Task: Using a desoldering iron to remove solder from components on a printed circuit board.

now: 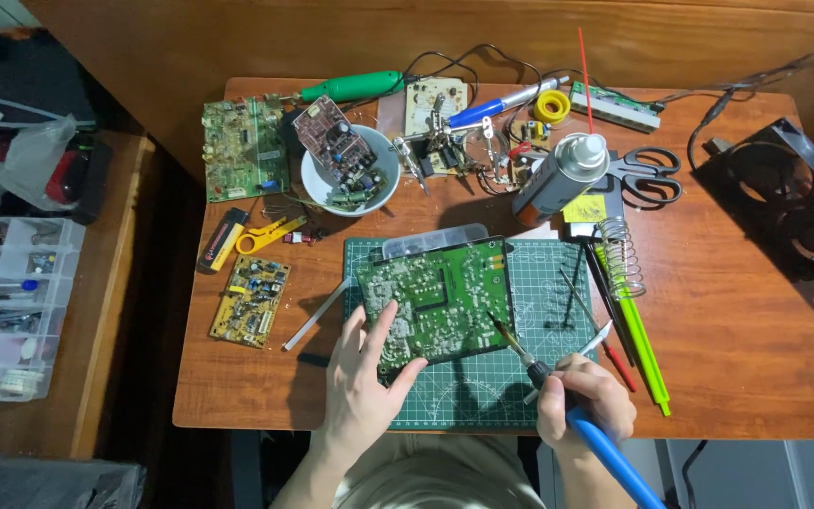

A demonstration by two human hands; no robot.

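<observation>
A green circuit board point(440, 297) lies solder side up on a green cutting mat point(482, 396). My left hand point(362, 382) rests on the board's near left corner, with fingers spread over its edge and the thumb under it. My right hand point(584, 401) grips a blue-handled soldering iron point(605, 451). Its tip point(499, 327) points at the board's right side, close to the surface. A thin silver tool point(595, 337) also sticks out of my right hand.
On the wooden table stand a spray can point(558, 174), scissors point(647, 174), a coil iron stand point(622, 254), green and red sticks point(641, 344), a white bowl point(349, 174) with a board, two loose boards point(245, 146) point(250, 300), a yellow stripper point(268, 234). A parts organiser point(7, 302) sits left.
</observation>
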